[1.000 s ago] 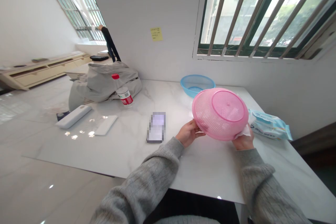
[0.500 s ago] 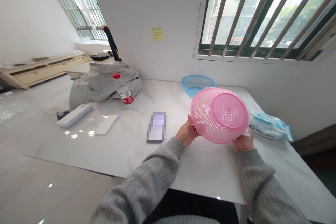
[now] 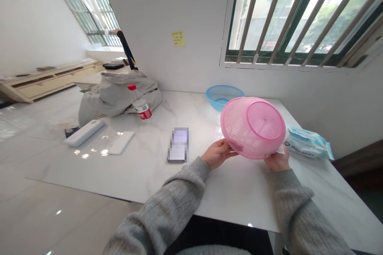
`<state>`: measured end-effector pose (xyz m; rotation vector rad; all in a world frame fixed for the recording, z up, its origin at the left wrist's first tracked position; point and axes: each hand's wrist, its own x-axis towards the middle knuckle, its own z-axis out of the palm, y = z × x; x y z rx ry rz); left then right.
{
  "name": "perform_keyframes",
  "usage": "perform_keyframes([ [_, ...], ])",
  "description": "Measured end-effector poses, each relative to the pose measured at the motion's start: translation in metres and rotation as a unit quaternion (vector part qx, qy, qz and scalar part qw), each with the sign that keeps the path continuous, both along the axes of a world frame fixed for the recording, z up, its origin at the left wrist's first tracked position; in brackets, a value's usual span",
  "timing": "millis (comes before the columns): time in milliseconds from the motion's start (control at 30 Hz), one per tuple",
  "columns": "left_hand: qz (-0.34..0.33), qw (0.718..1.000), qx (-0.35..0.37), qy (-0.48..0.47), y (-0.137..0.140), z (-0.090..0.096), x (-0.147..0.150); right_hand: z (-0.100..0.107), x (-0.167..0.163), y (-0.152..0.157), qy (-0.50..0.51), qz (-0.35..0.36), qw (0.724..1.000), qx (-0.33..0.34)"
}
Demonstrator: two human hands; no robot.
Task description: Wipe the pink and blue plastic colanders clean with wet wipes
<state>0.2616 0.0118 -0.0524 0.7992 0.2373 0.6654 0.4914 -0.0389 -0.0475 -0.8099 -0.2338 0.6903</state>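
Note:
A pink mesh plastic basket [image 3: 248, 127] is tilted up above the table, its round base facing me. My left hand [image 3: 217, 153] is closed on its lower left rim, thumb on the near side. At the lower right rim is my right hand [image 3: 277, 160], closed around a white wipe [image 3: 280, 150] held against the basket; most of its fingers are hidden behind the mesh. A blue mesh basket [image 3: 223, 95] stands behind, partly covered by the pink one. Close to my right hand lies a light-blue pack of wipes [image 3: 309, 143].
A phone with a blurred screen [image 3: 178, 144] lies left of my hands on the white marble table [image 3: 143, 179]. Farther left are a red-capped bottle [image 3: 142, 107], a grey cloth bag [image 3: 115, 93], a long white case [image 3: 84, 132] and a flat white object [image 3: 121, 142]. A barred window is ahead.
The pink basket has turned and shifted slightly right and up. My left hand has slid along its rim toward the bottom, while my right hand stays nearly in place.

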Motion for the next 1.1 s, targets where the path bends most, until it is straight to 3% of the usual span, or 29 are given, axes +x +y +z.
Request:
perform_keyframes([
  [500,0.163,0.983,-0.081,0.013,0.014,0.013,-0.01,0.0,-0.003,-0.001,0.021,0.006,1.0,-0.013],
  [633,0.134,0.988,-0.076,0.02,0.009,0.012,-0.007,-0.002,0.0,-0.001,0.031,-0.021,0.999,-0.026],
  [867,-0.006,1.0,-0.027,-0.002,-0.006,0.008,0.0,0.0,0.001,0.001,0.019,-0.024,1.0,0.007],
  [1100,0.043,0.999,-0.026,0.006,0.001,0.007,-0.001,0.002,-0.002,0.0,0.015,-0.009,1.0,0.001],
])
